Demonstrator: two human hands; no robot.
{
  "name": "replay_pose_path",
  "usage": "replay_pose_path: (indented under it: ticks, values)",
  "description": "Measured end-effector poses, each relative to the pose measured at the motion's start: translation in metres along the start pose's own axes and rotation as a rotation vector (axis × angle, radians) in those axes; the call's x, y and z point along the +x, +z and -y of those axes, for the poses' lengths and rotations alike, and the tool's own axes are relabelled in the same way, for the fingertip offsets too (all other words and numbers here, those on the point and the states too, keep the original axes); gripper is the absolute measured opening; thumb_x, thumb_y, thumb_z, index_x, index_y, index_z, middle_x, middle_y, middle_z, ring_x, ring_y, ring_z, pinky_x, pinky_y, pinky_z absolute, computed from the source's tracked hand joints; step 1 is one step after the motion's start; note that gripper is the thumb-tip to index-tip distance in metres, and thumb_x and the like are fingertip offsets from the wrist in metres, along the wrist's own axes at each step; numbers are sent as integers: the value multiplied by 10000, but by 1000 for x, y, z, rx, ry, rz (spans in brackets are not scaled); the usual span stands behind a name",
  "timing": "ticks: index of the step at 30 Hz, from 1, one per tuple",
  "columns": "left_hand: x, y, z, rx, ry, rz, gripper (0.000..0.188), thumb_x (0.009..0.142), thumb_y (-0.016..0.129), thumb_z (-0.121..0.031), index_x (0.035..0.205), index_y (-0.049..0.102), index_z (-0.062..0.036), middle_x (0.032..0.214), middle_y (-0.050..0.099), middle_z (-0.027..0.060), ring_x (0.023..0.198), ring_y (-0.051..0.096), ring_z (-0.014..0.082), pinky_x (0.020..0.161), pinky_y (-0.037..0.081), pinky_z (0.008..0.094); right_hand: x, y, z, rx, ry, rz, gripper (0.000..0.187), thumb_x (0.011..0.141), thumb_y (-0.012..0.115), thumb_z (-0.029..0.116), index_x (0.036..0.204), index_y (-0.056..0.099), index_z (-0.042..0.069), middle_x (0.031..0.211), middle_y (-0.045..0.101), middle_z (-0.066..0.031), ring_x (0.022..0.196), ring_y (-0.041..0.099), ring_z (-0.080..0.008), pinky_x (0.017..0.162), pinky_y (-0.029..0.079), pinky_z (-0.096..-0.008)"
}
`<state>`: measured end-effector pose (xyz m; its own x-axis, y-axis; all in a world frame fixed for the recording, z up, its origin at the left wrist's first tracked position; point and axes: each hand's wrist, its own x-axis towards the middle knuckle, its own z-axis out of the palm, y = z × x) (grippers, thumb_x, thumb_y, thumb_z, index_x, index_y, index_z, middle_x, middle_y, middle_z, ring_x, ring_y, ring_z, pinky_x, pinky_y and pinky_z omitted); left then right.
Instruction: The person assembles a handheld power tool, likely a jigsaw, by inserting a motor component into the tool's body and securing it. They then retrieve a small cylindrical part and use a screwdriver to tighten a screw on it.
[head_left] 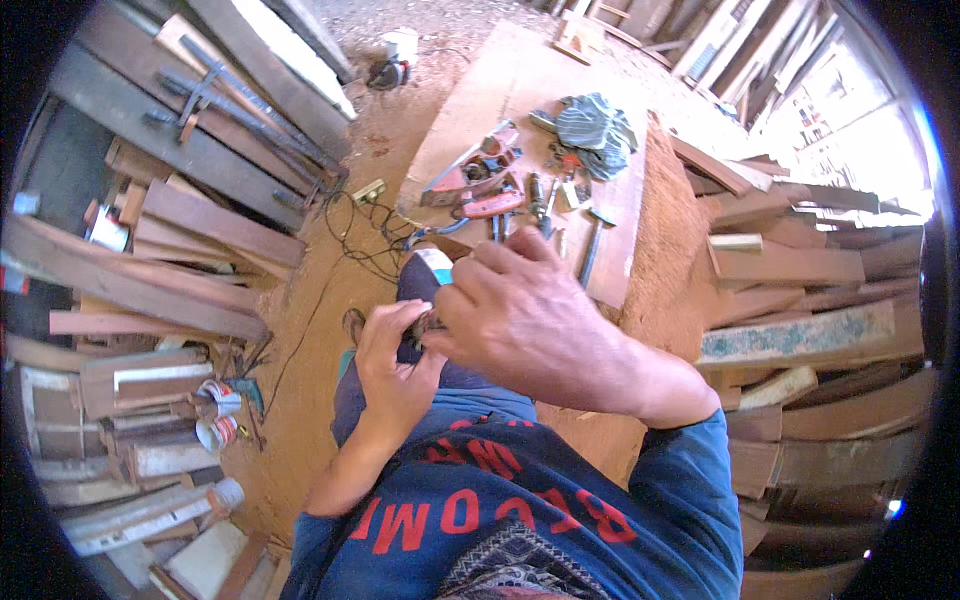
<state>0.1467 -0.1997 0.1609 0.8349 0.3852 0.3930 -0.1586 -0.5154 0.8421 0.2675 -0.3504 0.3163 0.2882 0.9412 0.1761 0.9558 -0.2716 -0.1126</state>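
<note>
My left hand (pixel 395 352) is raised above my lap, thumb and fingers pinching a small dark object (pixel 428 324) that I cannot make out. My right hand (pixel 512 300) is curled closed right beside it, knuckles up, over the object's right side. Whatever the right fingers grip is hidden behind the hand. Just beyond both hands, a white and teal patch (pixel 434 264) shows over my dark trouser leg; its kind is unclear. The nearest tools, blue-handled ones (pixel 500 227), lie on a wooden board (pixel 470 105) past my right hand.
Red tools (pixel 490 200), a hammer (pixel 597 232) and a crumpled grey-green cloth (pixel 595 135) lie on the board. Black cables (pixel 345 235) loop over the sawdust floor at left. Stacked planks stand along both sides (pixel 220 225). A drill (pixel 247 392) rests at the lower left.
</note>
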Motion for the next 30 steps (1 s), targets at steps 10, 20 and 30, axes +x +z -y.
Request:
replay_pose_path:
  ticks: [10, 20, 30]
  values:
    - [-16, 4, 3, -20, 51, 84, 495, 808, 928, -72, 1234, 679, -42, 1159, 730, 168, 1044, 719, 361, 905, 579, 428, -27, 11, 5, 107, 6, 31, 210, 890, 685, 194, 1045, 644, 58, 985, 561, -52, 993, 596, -236, 858, 438, -420]
    - [-22, 9, 4, -33, 41, 92, 527, 767, 913, -6, 1239, 680, -41, 1173, 724, 189, 1058, 719, 383, 915, 582, 441, -31, 23, 9, 97, 131, 75, 160, 892, 689, 194, 984, 682, 64, 944, 625, -60, 990, 642, -256, 838, 481, -428]
    - [-13, 6, -2, -53, 38, 81, 525, 754, 914, 1, 1232, 700, -30, 1165, 717, 188, 1075, 717, 379, 941, 581, 429, -31, 21, 0, 193, 67, 9, 291, 911, 778, 312, 1037, 686, 66, 937, 603, -71, 956, 627, -284, 860, 493, -445]
